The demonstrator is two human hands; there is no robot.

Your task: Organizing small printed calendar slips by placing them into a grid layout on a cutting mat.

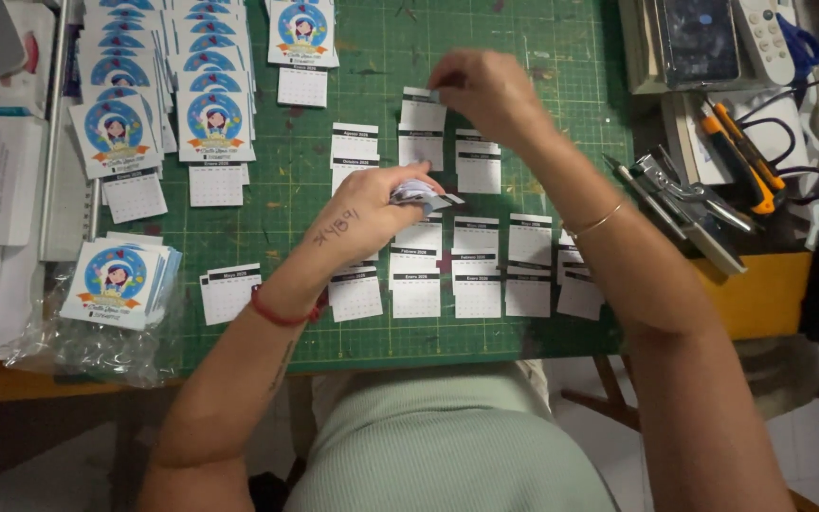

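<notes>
Left hand (367, 204) clenched around a small stack of calendar slips (421, 195), held just above the green cutting mat (523, 57). Right hand (485, 90) pinched on one calendar slip (423, 96) at the top of the upper pile. Further slip piles (476, 270) laid in rows beneath both hands; round-picture cards (212, 118) stacked at the mat's left.

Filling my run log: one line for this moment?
left hand: holds small stack | right hand: at calendar slip | surface: green mat

We are seeing matt white paper calendar sheets (416, 296) lying on a scuffed green cutting mat (580, 57), and glossy printed cards (118, 280).
</notes>
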